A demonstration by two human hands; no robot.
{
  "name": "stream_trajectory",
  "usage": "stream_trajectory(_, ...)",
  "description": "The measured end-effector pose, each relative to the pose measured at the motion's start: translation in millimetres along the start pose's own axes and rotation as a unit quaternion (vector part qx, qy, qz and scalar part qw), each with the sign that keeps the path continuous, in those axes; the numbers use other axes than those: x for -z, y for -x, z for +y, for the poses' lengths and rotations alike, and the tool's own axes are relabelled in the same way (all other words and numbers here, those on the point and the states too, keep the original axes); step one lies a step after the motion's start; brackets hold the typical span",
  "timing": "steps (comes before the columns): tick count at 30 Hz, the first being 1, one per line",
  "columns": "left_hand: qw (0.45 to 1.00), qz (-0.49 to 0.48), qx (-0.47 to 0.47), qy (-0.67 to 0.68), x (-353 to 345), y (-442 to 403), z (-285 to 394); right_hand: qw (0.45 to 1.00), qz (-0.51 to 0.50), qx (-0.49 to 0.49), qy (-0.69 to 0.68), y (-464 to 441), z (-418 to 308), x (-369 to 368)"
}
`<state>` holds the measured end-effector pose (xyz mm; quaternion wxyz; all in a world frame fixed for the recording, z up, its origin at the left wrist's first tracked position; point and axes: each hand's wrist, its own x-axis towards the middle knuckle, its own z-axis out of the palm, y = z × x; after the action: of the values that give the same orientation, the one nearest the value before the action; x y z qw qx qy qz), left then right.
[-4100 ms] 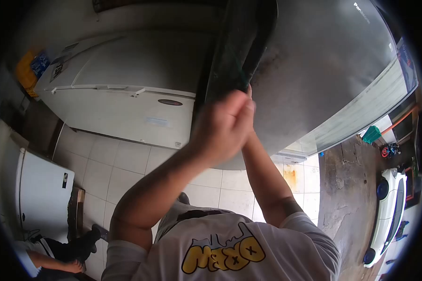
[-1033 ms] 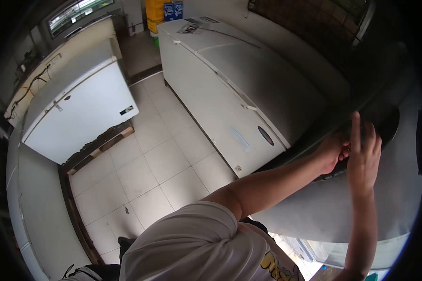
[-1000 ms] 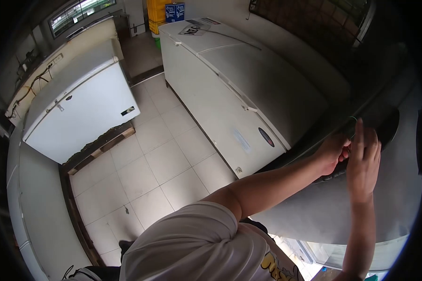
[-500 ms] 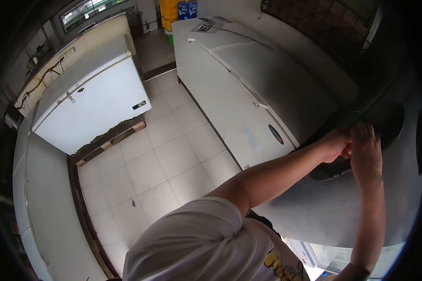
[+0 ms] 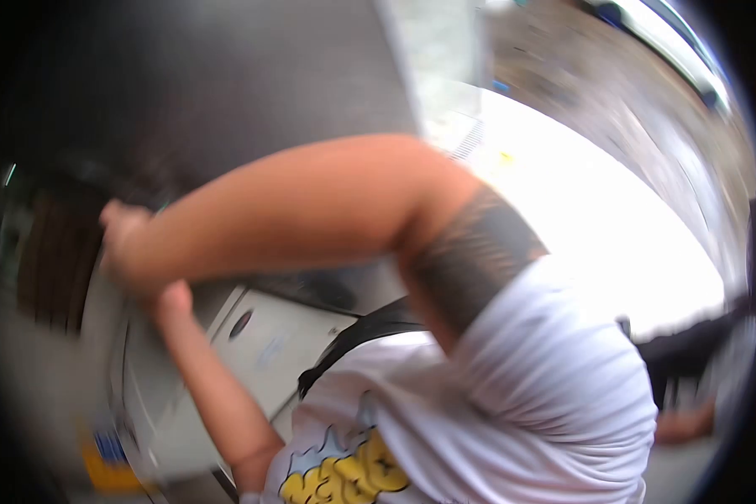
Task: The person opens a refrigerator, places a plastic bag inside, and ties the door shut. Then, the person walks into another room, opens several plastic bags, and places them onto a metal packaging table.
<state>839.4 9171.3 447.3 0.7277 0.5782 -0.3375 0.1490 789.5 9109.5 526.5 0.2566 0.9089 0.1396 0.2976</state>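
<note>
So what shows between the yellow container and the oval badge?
In the head view, the left forearm crosses that stretch, with the white freezer behind it.

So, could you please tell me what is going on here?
A person in a white T-shirt with yellow lettering has both hands close together, the right hand partly covering the left hand, near a large dark grey smooth surface. Blur hides whatever they may hold. A white chest freezer with a dark oval badge stands beyond the arms, and another person's forearm shows at the right.
</note>
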Motion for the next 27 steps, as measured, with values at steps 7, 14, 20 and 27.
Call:
stream_trajectory(7,0.995,-0.02,0.097,-0.025,35,31,-10,0.763,0.014,-0.41,0.5,-54,-111,-82)
stream_trajectory(14,0.99,-0.027,0.136,-0.001,4,-14,-24,0.655,-0.147,-0.187,0.717,-35,-61,-74)
stream_trajectory(20,0.988,-0.025,0.153,-0.009,1,-20,-28,0.822,-0.031,-0.257,0.508,-8,-58,-61)
stream_trajectory(27,0.978,-0.039,0.193,-0.075,-7,23,-24,0.982,-0.154,-0.103,-0.031,39,54,5)
